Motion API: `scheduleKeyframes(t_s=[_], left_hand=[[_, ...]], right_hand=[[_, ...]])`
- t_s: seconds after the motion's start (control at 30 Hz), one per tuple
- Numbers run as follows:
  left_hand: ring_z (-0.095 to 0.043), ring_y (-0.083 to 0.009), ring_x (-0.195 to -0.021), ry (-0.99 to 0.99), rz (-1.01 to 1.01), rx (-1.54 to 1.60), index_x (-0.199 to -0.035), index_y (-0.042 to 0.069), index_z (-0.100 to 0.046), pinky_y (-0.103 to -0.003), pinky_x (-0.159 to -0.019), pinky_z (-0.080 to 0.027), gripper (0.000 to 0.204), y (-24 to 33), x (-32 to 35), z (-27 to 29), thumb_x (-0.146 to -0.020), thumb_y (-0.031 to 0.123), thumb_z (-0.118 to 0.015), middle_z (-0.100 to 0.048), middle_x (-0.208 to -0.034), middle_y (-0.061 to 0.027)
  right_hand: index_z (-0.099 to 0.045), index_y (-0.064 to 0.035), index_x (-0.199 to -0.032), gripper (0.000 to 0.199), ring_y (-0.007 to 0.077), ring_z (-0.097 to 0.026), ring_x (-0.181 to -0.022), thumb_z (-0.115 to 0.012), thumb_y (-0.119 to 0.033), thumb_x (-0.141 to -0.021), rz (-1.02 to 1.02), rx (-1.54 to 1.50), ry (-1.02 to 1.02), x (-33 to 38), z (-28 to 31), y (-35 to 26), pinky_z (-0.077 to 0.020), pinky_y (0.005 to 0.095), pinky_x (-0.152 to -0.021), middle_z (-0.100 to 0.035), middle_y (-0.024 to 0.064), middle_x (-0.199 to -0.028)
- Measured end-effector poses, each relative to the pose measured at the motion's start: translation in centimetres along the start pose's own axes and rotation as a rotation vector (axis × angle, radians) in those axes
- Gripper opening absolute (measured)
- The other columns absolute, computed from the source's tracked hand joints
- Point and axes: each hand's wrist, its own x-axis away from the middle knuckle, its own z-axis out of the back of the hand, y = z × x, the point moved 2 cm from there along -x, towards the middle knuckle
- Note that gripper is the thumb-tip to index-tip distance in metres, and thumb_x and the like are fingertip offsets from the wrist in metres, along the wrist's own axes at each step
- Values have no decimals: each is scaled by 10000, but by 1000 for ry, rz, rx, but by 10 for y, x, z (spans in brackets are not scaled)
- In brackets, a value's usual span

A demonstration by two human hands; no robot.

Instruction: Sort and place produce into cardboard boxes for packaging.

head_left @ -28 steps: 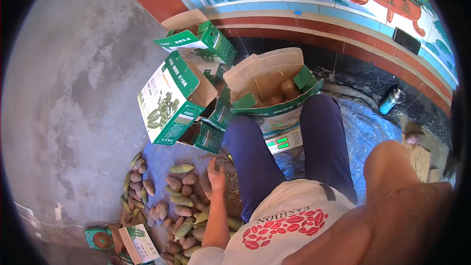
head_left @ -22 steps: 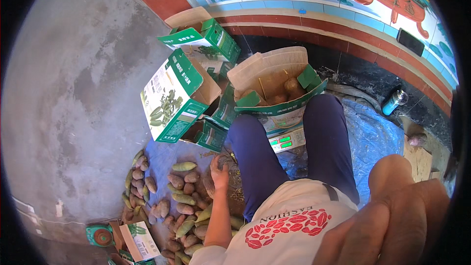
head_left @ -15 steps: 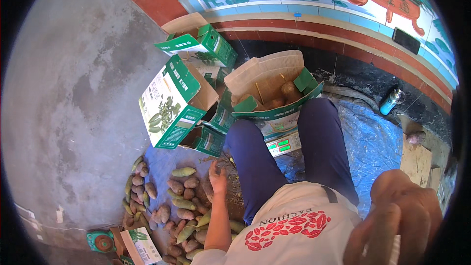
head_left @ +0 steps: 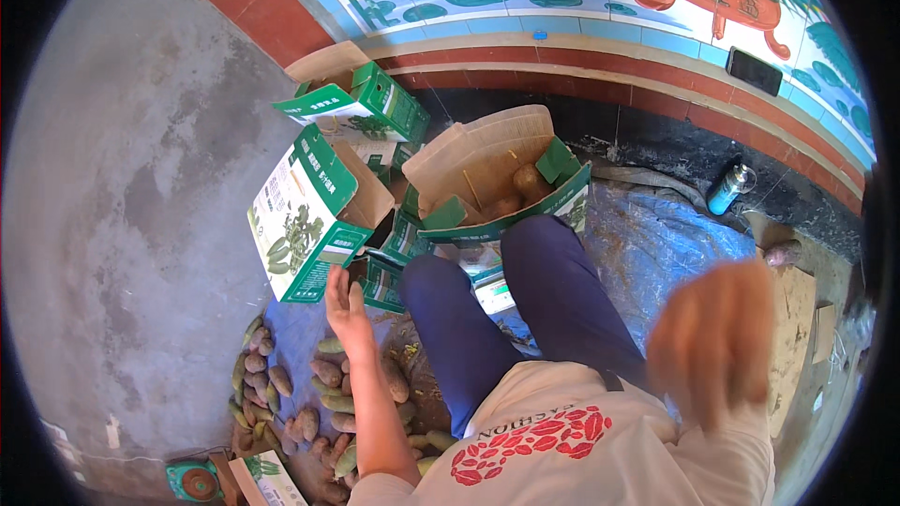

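landmark for everything here is the open box [head_left: 502,183] standing just past the person's knees, flaps up, with a few brownish fruits [head_left: 517,189] sitting at its bottom.

far left of that box and nearer the person, there's a pile of green and brown fruits [head_left: 300,394] spread on the floor over a blue sheet [head_left: 656,244]. most of them lie with their long axes pointing more or less from the person toward the wall, though it's a jumble. a smaller green and white carton [head_left: 305,215] lies tipped on its side directly left of the box.

the left hand [head_left: 347,311] hovers between the pile and the box, just off the tipped carton's lower corner. fingers are loosely spread, palm empty as far as i can see, nothing gripped. the pile sits right below and behind it (toward the person), the nearest fruits just beside the wrist, so this hand is clearly the closer one to them.

the right hand [head_left: 714,342] is up close to the camera, well right of the box and nearer the person. it's motion blurred, fingers look spread, but i can't tell for sure if it's holding something.

further right, by the wall, a small blue bottle [head_left: 729,189] lies on the ground.
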Motion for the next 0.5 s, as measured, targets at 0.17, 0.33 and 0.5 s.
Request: scheduleKeyframes(t_s=[0.17,0.33,0.5], left_hand=[[-436,-226,-1230,-201,-135,-77,-1232,20,-492,-334,-1011,-351,398,34,-17,-48,-840,-44,-525,-416,-1364,-139],[-448,-289,-1233,-573,-428,-630,-1186,72,-547,-370,-1003,-363,452,31,-23,-109,-754,95,-678,-456,-1337,-156],[-499,-324,-1143,-745,-428,-750,-1130,59,-574,-403,-965,-386,454,-2,-33,-138,-706,154,-706,-524,-1229,-172]], right_hand=[[-511,29,-714,260,139,-563,-676,-465,-120,-922,-794,1155,917,72,88,42,-452,287,-647,-590,89,-704],[-572,-12,-829,140,310,-597,-771,-564,-152,-834,-715,1666,907,103,195,93,-465,389,-688,-609,142,-806],[-588,-39,-954,176,296,-594,-842,-560,-137,-810,-751,2000,697,126,290,149,-477,398,-745,-611,113,-907]])
